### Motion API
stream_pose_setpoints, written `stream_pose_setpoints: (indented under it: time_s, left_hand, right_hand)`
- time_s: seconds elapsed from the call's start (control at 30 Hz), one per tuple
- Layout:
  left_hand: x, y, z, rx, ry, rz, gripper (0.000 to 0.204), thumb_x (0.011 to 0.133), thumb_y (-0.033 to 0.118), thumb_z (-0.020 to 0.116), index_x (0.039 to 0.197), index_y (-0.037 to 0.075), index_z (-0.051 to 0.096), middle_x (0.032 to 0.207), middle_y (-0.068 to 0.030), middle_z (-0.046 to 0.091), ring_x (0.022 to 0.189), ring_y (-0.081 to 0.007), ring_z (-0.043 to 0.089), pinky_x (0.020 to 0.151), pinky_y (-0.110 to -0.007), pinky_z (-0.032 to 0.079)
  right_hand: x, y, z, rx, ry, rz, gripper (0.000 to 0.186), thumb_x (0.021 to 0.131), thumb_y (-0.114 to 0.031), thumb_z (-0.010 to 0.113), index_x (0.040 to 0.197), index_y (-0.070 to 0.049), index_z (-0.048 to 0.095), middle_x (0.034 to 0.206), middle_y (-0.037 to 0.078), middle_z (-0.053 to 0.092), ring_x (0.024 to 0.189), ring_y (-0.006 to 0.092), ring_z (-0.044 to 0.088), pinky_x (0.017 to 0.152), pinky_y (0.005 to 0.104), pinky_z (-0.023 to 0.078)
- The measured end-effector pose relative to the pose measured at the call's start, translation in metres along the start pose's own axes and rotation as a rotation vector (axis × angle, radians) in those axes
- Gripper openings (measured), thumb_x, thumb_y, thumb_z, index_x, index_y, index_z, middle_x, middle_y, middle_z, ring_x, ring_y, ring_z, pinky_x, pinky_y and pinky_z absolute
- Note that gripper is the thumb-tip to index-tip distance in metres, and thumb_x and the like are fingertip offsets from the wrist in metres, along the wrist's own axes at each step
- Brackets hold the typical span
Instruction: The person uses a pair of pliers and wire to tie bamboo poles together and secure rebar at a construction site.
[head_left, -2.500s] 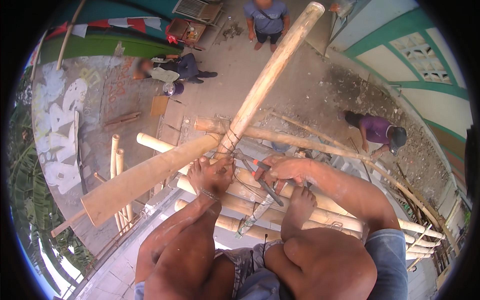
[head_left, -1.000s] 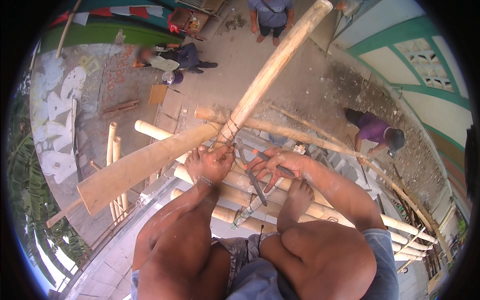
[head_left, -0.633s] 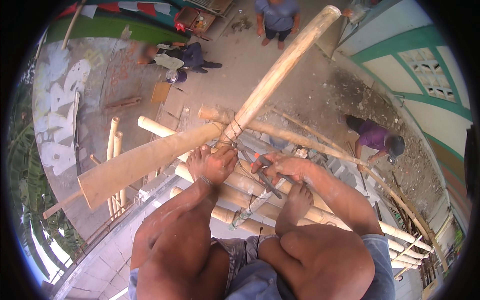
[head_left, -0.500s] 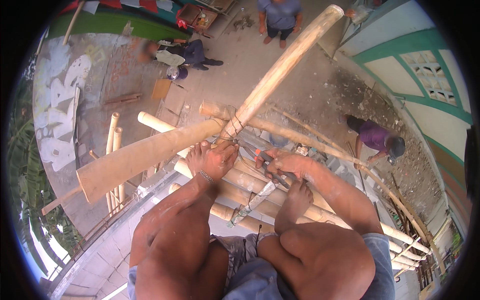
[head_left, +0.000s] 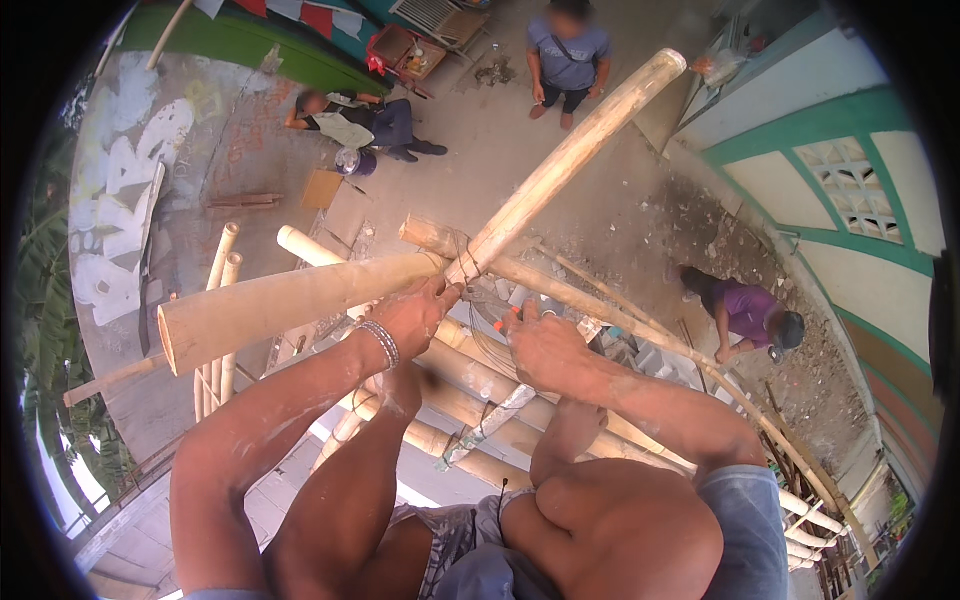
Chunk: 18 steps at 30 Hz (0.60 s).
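Three bamboo poles meet in front of me: a long pole (head_left: 570, 165) slanting up to the far right, a thick pole (head_left: 290, 305) from the left, and a cross pole (head_left: 590, 295) running right. Thin dark wire (head_left: 459, 243) is wrapped around their joint, and a loose bundle of wire strands (head_left: 490, 348) hangs below. My left hand (head_left: 412, 322) is at the joint's underside, fingers closed around the wire there. A pair of pliers (head_left: 486, 305), with orange on the handles, is gripped by my right hand (head_left: 545, 348); its jaws point at the wire beside my left fingertips.
Below my bare feet lie several bamboo poles (head_left: 480, 372), with a pale batten (head_left: 490, 425) across them. On the ground below, one person (head_left: 568, 60) stands, another (head_left: 370, 122) reclines by a bucket, and a third (head_left: 748, 310) bends at the right. A green-trimmed wall (head_left: 830, 215) rises at right.
My right hand and the pliers have moved left and slightly up, the hand turning over the handles. My left hand has shifted slightly, its forearm swinging outward. The view has shifted a little.
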<state>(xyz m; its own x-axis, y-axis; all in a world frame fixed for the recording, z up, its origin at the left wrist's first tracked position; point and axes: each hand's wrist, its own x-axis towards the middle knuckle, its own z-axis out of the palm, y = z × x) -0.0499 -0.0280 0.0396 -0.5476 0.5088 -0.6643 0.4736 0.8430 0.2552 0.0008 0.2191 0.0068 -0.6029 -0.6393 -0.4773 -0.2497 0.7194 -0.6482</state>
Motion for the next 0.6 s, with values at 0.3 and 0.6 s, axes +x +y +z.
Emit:
stream_pose_setpoints:
  time_s: [0.3, 0.6]
  left_hand:
    - [0.047, -0.015, 0.044, 0.070, 0.352, 0.185, 0.045, 0.082, 0.004, 0.068, 0.127, 0.012, 0.068, 0.141, -0.0120, 0.050, 0.128, -0.0324, 0.052, 0.100, -0.043, 0.052]
    - [0.061, -0.027, 0.051, -0.127, 0.383, 0.190, 0.026, 0.085, 0.010, 0.061, 0.105, 0.011, 0.078, 0.141, -0.0115, 0.050, 0.135, -0.0291, 0.045, 0.103, -0.045, 0.047]
  right_hand:
    - [-0.007, 0.005, 0.012, 0.222, 0.056, 0.151, 0.056, 0.083, -0.028, 0.070, 0.123, 0.011, 0.060, 0.110, 0.032, 0.064, 0.096, 0.0425, 0.071, 0.083, 0.0462, 0.059]
    - [0.009, 0.034, -0.003, 0.447, -0.250, 0.207, 0.047, 0.076, -0.030, 0.075, 0.101, 0.009, 0.064, 0.100, 0.026, 0.068, 0.088, 0.0359, 0.073, 0.077, 0.0399, 0.058]
